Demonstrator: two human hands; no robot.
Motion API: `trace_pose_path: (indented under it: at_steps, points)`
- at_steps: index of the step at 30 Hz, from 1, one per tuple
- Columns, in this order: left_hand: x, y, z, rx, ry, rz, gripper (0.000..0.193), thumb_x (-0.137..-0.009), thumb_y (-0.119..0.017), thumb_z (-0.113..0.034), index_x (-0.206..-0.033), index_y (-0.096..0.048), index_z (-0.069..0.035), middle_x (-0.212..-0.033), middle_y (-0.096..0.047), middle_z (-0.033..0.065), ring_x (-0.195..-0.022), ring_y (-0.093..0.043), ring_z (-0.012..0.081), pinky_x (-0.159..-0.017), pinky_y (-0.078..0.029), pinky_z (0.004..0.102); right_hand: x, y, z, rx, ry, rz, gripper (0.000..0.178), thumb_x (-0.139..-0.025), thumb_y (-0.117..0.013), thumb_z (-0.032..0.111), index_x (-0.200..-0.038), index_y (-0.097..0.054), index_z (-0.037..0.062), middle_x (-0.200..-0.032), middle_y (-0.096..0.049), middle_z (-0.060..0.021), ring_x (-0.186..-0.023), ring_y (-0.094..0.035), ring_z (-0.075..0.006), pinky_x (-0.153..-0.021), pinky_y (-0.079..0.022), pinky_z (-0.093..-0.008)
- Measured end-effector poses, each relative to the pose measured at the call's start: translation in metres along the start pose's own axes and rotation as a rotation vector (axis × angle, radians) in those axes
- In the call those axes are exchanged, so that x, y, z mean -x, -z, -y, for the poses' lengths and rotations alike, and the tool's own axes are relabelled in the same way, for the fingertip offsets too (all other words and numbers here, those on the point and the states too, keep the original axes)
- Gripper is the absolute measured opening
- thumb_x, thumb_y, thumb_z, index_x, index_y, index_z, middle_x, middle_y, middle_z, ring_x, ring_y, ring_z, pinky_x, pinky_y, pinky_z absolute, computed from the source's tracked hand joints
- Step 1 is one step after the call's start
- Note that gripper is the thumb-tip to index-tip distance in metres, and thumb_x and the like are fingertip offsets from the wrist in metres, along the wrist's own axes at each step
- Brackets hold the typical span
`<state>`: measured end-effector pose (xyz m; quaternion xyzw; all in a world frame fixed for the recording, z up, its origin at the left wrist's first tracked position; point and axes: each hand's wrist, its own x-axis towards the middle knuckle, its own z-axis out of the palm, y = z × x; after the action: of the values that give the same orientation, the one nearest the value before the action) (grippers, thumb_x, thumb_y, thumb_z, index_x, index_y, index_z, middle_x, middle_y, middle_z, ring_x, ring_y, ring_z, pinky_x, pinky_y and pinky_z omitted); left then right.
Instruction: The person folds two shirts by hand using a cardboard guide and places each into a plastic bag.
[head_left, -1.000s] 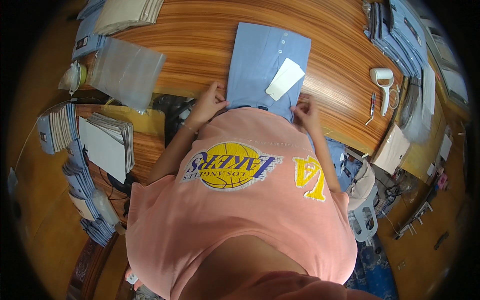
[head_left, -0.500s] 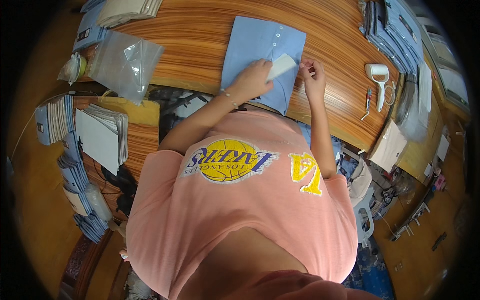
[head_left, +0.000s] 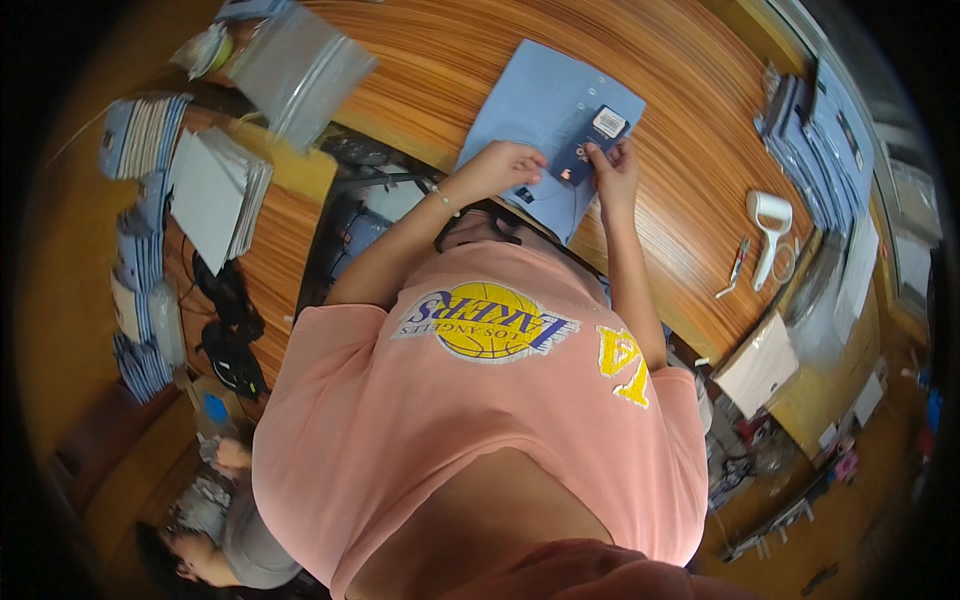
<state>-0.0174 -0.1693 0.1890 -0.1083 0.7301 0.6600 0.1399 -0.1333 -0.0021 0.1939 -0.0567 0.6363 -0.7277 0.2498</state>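
On the wooden table in front of me lies a folded light blue shirt [head_left: 515,100] with small pale buttons and a small dark label near its close edge. My right hand [head_left: 616,170] pinches a dark blue hang tag [head_left: 578,158] over the shirt's right part, thumb on top. A white barcode sticker covers the tag's far end. Left of the tag, my left hand [head_left: 510,168] hovers at the shirt, fingers loosely bent and apart, with nothing visible in them.
Right of the shirt are a white lint roller [head_left: 770,225] and a small red-handled tool [head_left: 738,265]. Bagged blue shirts [head_left: 810,150] are stacked far right. Clear plastic bags [head_left: 300,75] lie at left, above white boards [head_left: 215,195]. Another person [head_left: 250,530] is at lower left.
The tag, earlier showing its white side by my left hand, now shows its dark blue side in my right hand. My left hand has let go of it. The view has shifted.
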Motion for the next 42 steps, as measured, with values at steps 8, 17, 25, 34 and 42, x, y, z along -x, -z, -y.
trace_pose_path:
  at_steps: [8,17,25,34,42]
  points:
    - [0.054,0.149,-0.001,-0.615,-0.231,-1.136,0.043,-0.082,-0.062,-0.025,-0.117,-0.054,-0.003,-0.124,-0.048,0.0202,-0.114,-0.046,0.0330,-0.096,-0.037,0.0389,0.011,0.036,0.022,0.742,0.374,-0.228,0.060,-0.080,-0.066,0.023,-0.130,-0.041,-0.0003,-0.100,-0.054,-0.0103,-0.083,-0.052,-0.0201,-0.073,-0.042,-0.0305]
    - [0.101,0.360,0.101,-0.942,0.337,-1.498,0.052,-0.080,-0.062,-0.037,-0.120,-0.053,-0.005,-0.133,-0.041,0.0216,-0.124,-0.036,0.0385,-0.102,-0.028,0.0474,0.013,-0.012,0.047,0.624,0.275,0.118,0.027,-0.085,-0.059,0.012,-0.111,-0.058,0.0037,-0.087,-0.056,-0.0031,-0.065,-0.050,-0.0101,-0.058,-0.041,-0.0236]
    - [0.109,0.323,0.072,-0.727,0.262,-1.234,0.026,-0.079,-0.063,-0.032,-0.095,-0.066,-0.012,-0.087,-0.066,0.0150,-0.083,-0.061,0.0311,-0.088,-0.035,0.0419,-0.033,-0.245,0.004,0.851,0.515,0.680,0.026,-0.079,-0.061,0.017,-0.101,-0.062,0.0028,-0.103,-0.057,-0.0176,-0.100,-0.053,-0.0354,-0.085,-0.043,-0.0411]
    - [0.127,0.331,0.080,-0.348,-0.042,-1.144,0.021,-0.085,-0.057,-0.020,-0.096,-0.064,-0.003,-0.082,-0.065,0.0150,-0.078,-0.061,0.0326,-0.069,-0.047,0.0369,-0.083,-0.393,-0.080,0.980,0.916,0.685,0.058,-0.081,-0.058,0.022,-0.132,-0.037,0.0037,-0.133,-0.035,-0.0235,-0.125,-0.031,-0.0388,-0.104,-0.026,-0.0493]
    - [0.151,0.339,-0.022,-1.160,-0.759,-1.367,0.011,-0.085,-0.056,-0.012,-0.091,-0.061,-0.004,-0.074,-0.063,0.0164,-0.071,-0.063,0.0319,-0.063,-0.047,0.0399,-0.107,-0.385,-0.102,1.101,0.791,0.667,0.079,-0.077,-0.064,0.030,-0.140,-0.024,0.0048,-0.140,-0.030,-0.0207,-0.133,-0.022,-0.0354,-0.106,-0.021,-0.0492]
